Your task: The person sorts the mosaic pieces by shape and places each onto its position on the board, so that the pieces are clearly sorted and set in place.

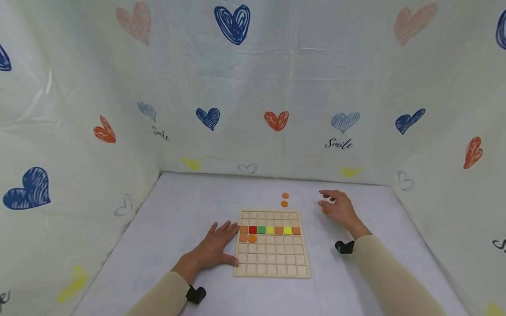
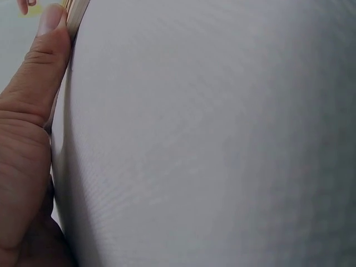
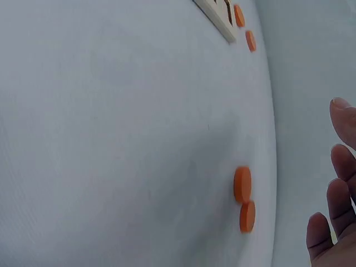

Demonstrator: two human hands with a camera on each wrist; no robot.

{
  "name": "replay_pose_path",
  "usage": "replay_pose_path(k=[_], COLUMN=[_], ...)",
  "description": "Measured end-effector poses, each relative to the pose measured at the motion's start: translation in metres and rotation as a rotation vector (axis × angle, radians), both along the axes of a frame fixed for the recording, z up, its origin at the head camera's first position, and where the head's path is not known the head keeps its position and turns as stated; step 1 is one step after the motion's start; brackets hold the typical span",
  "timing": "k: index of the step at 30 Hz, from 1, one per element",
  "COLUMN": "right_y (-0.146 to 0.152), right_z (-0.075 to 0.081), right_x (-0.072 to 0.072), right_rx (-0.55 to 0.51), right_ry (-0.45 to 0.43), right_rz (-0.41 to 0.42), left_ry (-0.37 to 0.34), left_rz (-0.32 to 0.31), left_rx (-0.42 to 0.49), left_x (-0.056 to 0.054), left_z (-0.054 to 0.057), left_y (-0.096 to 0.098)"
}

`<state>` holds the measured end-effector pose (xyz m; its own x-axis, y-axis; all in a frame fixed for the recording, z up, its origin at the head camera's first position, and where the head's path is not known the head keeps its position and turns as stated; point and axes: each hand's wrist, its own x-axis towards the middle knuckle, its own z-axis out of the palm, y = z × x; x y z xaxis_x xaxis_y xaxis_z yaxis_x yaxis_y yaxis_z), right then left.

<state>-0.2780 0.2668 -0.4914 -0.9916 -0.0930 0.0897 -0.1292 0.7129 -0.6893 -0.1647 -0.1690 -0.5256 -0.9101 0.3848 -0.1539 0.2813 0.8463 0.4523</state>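
A wooden grid board [image 1: 272, 273] lies on the table. One of its rows holds several coloured square tiles, among them a red tile [image 1: 252, 230] and a green tile [image 1: 261, 230]. Just below that row, two orange discs [image 1: 252, 238] sit in the leftmost cells. My left hand [image 1: 213, 245] lies with spread fingers against the board's left edge; its thumb [image 2: 51, 22] touches the edge. To the right of the board, my right hand [image 1: 337, 208] hovers with loosely bent fingers and holds nothing. Beneath it, two more orange discs [image 3: 242, 184] lie close together, mostly hidden in the head view.
Behind the board, another pair of orange discs [image 1: 284, 203] lies on the white tabletop [image 1: 189, 197]. A pale curtain [image 1: 292, 79] printed with hearts surrounds the table at the back and sides. Each wrist carries a small black device [image 1: 344, 247].
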Motion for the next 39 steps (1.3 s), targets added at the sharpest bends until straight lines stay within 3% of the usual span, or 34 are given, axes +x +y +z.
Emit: replay_pose_path(k=[4, 12, 22, 31, 39], right_y=[0.024, 0.051, 0.056, 0.054, 0.054], right_z=[-0.002, -0.022, -0.038, -0.035, -0.041], right_x=[-0.005, -0.007, -0.015, -0.018, -0.012], right_rx=[0.004, -0.019, 0.037, 0.062, 0.064], right_ry=[-0.030, -0.097, -0.065, -0.055, -0.065], right_rz=[0.002, -0.016, -0.007, -0.009, -0.052], left_ry=[-0.002, 0.003, -0.008, 0.009, 0.006], left_rz=[-0.004, -0.006, -0.003, -0.004, -0.001], left_rx=[0.000, -0.004, 0.003, -0.009, -0.021], left_x=[-0.001, -0.002, -0.002, -0.003, -0.003], left_z=[-0.003, -0.005, -0.005, -0.003, -0.004], left_y=[-0.001, -0.003, -0.003, -0.001, 0.000])
